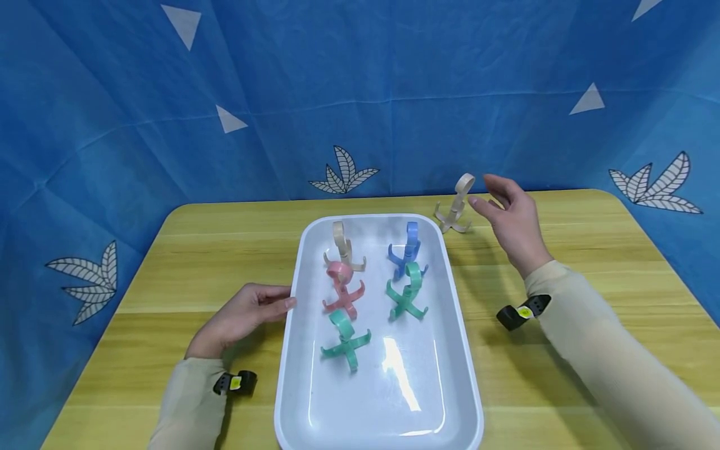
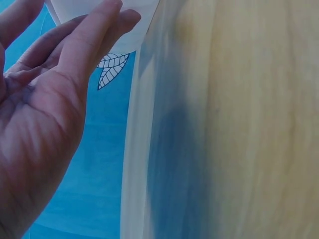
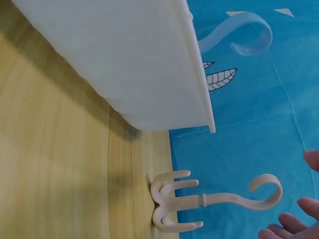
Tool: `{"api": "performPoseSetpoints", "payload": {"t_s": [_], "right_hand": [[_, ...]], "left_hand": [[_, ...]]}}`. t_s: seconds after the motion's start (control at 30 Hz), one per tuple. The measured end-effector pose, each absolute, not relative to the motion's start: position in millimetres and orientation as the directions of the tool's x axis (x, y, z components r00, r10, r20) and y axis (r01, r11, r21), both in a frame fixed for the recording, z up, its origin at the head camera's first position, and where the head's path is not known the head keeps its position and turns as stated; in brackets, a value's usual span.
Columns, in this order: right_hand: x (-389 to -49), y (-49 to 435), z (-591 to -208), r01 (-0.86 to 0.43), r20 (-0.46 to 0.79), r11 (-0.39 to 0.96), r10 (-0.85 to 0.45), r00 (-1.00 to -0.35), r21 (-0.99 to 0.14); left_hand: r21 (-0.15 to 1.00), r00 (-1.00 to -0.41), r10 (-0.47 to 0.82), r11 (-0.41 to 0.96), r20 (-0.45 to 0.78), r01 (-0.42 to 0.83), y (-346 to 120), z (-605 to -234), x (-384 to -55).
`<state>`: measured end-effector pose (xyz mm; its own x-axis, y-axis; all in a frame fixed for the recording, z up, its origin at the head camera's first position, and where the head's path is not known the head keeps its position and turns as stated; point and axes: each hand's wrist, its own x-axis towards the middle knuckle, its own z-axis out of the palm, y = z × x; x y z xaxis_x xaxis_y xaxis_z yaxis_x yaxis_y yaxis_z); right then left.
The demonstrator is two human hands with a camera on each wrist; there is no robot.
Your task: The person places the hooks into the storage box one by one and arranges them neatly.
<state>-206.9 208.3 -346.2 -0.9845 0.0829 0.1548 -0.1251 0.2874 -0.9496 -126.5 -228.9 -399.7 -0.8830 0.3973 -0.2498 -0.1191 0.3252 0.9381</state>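
Observation:
A white tray (image 1: 382, 409) stands on the table. Inside it are several claw hooks with curved tops: a beige hook (image 1: 345, 251), a pink hook (image 1: 342, 296), a blue hook (image 1: 406, 255) and two green ones, the right green hook (image 1: 405, 302) and the lower green hook (image 1: 347, 347). Another beige claw hook (image 1: 453, 211) stands upright outside, by the tray's far right corner. My right hand (image 1: 516, 226) is just right of its curved top, fingers loosely bent; the right wrist view shows a gap to that hook (image 3: 224, 199). With fairly straight fingers, my left hand (image 1: 244, 319) touches the tray's left side.
The wooden table (image 1: 225, 250) ends just beyond the outside hook. Behind it hangs a blue cloth (image 1: 427, 75) with white triangles and leaf prints. Each wrist wears a black strap with a small device, such as the right strap (image 1: 523, 311).

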Motion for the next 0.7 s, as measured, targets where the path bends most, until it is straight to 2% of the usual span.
{"api": "performPoseSetpoints", "payload": {"t_s": [0.2, 0.43, 0.7], "right_hand": [[-217.5, 204.2, -349.3, -0.118, 0.149, 0.291, 0.087, -0.985, -0.949], [-231.0, 203.0, -350.1, -0.076, 0.125, 0.375, 0.110, -0.986, -0.924], [-246.7, 200.4, -355.7, -0.034, 0.080, 0.327, 0.130, -0.988, -0.944]], "left_hand": [[0.944, -0.881, 0.407, 0.310, -0.242, -0.116, -230.1, -400.6, -126.3], [0.944, -0.880, 0.413, 0.311, -0.235, -0.106, -229.8, -400.6, -127.7], [0.948, -0.873, 0.427, 0.300, -0.234, -0.108, -230.9, -402.0, -128.1]]}}
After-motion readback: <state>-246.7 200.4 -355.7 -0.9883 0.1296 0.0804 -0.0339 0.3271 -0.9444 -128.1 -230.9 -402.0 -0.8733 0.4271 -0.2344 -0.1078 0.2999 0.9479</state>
